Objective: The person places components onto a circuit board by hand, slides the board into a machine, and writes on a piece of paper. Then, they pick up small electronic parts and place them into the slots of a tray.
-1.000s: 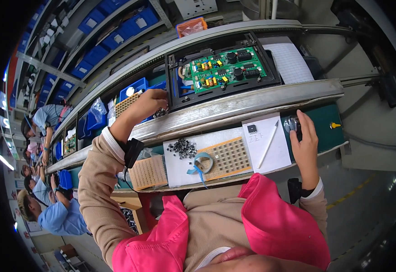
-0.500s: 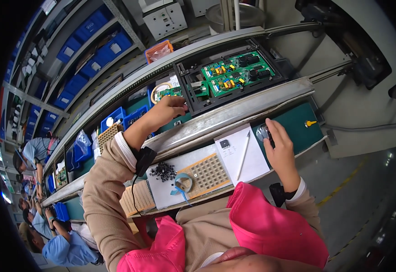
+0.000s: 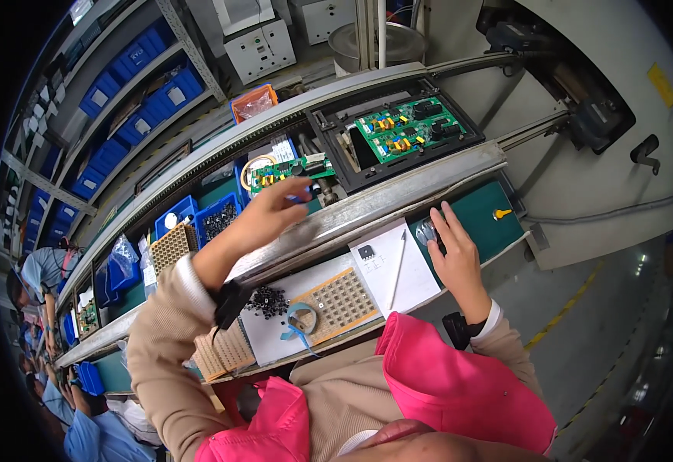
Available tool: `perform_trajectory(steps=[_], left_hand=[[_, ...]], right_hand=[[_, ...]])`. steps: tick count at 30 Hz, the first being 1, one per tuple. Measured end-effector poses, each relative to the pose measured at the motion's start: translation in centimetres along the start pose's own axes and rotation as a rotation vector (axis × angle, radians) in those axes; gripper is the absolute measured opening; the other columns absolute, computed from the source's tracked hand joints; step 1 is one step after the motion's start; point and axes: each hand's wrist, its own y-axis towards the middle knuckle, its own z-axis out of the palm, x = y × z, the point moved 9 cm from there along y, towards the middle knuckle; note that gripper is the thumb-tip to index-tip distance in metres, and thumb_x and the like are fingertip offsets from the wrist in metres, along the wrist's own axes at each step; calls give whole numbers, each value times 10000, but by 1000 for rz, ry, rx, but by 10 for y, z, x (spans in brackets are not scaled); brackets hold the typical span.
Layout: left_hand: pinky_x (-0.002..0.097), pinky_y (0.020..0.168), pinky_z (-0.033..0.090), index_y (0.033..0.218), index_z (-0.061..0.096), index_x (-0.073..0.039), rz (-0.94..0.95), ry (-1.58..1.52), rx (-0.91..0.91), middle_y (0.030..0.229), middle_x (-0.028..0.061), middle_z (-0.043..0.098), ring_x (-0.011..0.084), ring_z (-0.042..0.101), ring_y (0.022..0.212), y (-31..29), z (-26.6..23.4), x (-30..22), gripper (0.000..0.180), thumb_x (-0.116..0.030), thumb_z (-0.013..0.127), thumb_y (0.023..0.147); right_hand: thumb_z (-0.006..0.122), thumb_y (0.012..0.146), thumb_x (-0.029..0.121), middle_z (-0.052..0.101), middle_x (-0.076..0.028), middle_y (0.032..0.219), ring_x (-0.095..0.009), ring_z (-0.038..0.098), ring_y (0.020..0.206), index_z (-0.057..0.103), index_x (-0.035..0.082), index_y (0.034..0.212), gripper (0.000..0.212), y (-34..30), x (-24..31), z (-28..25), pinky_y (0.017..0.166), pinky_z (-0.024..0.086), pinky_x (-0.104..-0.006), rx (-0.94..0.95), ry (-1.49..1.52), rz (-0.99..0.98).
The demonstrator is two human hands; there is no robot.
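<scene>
My left hand [image 3: 268,213] reaches over the metal conveyor rail [image 3: 367,202] and pinches the edge of a small green circuit board [image 3: 288,169] lying on the belt. A larger green circuit board [image 3: 406,131] sits in a black frame [image 3: 344,154] to its right. My right hand [image 3: 454,254] rests flat with fingers spread on the green mat [image 3: 490,227], over a small clear item. A white sheet with a pen [image 3: 395,266] lies just left of that hand. A pile of small black parts [image 3: 267,302] and a tan perforated tray [image 3: 342,296] sit on the bench below my left arm.
Blue bins [image 3: 217,219] of parts stand beside the belt, an orange bin [image 3: 253,102] behind it. Shelves of blue bins [image 3: 120,92] fill the upper left. A blue tape roll [image 3: 300,322] lies on the bench. Other workers [image 3: 43,269] sit along the line at far left.
My left hand has moved right along the belt onto the small green board. The view has tilted, so the framed board now sits further right. My right hand stays on the green mat.
</scene>
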Motion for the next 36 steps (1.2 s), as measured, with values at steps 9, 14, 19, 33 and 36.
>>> perform_trajectory(steps=[9, 14, 19, 33, 36], left_hand=[[275, 838, 453, 1114, 587, 25, -77, -246, -280, 1064, 75, 605, 135, 579, 921, -202, -47, 9, 248, -66, 577, 883], [336, 785, 475, 1042, 592, 12, 96, 267, -535, 973, 131, 609, 241, 599, 870, -272, -30, 29, 225, 53, 542, 827], [381, 662, 465, 884, 619, 7, 308, 842, -695, 862, 152, 609, 309, 591, 765, -335, 9, 44, 211, 90, 576, 695], [355, 594, 462, 843, 623, 25, 420, 695, -971, 797, 133, 611, 288, 579, 675, -365, 1, 95, 220, 111, 571, 648], [358, 591, 462, 831, 623, 25, 412, 706, -983, 797, 131, 610, 287, 580, 678, -366, 1, 96, 210, 106, 571, 644]], right_hand=[[703, 766, 219, 497, -214, 1308, -398, 479, 1192, 472, -7, 1313, 636, 87, 80, 12, 1024, 379, -403, 156, 165, -258], [724, 750, 317, 457, -333, 1248, -458, 517, 1114, 406, -118, 1246, 732, 166, 69, 160, 945, 445, -461, 571, -133, 28], [669, 778, 251, 545, -331, 1147, -463, 550, 1086, 452, -105, 1177, 577, 179, 33, 195, 926, 463, -462, 460, -127, 290], [579, 749, 109, 629, -303, 1025, -432, 618, 983, 530, -98, 1081, 395, 194, -5, 170, 854, 497, -459, 415, -346, 376], [567, 748, 93, 628, -307, 1024, -435, 618, 981, 530, -96, 1079, 382, 195, -16, 163, 853, 497, -462, 402, -380, 410]])
